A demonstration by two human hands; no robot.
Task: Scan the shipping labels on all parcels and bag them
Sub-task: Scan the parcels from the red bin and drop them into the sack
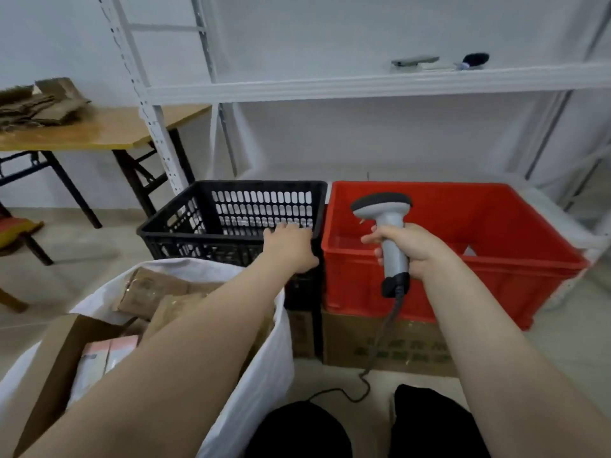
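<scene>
Head: left hand [291, 244] over crate rim [228, 233].

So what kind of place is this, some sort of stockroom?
Probably a small parcel-packing or storage room: a handheld barcode scanner in the right hand, a white sack full of cardboard parcels, and bare metal shelving.

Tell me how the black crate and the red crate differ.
The black crate has walls pierced with rows of slots, while the red crate has solid walls. The black crate looks narrower than the red crate. The left hand reaches over the black crate's near rim, while the right hand holds a grey scanner over the red crate. Both are open-topped plastic crates standing side by side below the white shelf.
</scene>
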